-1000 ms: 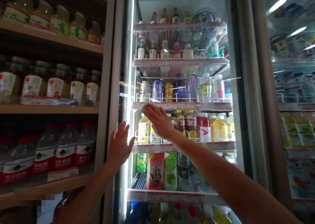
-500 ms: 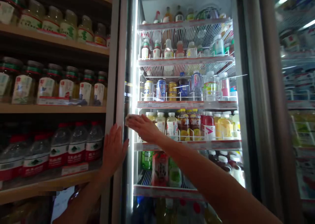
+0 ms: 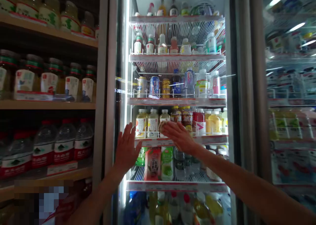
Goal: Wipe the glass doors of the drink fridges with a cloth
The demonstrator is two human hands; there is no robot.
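Observation:
A tall glass door (image 3: 121,101) of a lit drinks fridge stands in front of me. My left hand (image 3: 127,149) is open with fingers spread, flat at the door's left edge, by the frame. My right hand (image 3: 179,136) presses a pale, crumpled cloth (image 3: 161,126) against the glass, fingers stretched over it. Most of the cloth is hidden beneath the fingers. Behind the right hand, bottled drinks (image 3: 153,123) stand on a wire shelf, with a red drink pack (image 3: 152,164) one shelf lower.
Wooden shelves (image 3: 49,104) to the left hold jars and red-capped water bottles (image 3: 64,141). Another glass-fronted fridge (image 3: 291,99) with drinks stands on the right. A thick metal frame (image 3: 254,86) separates the two fridges.
My right hand has moved right across the glass with the cloth, from the door's left edge to the middle. My left hand has shifted a little right, and the view has turned slightly right.

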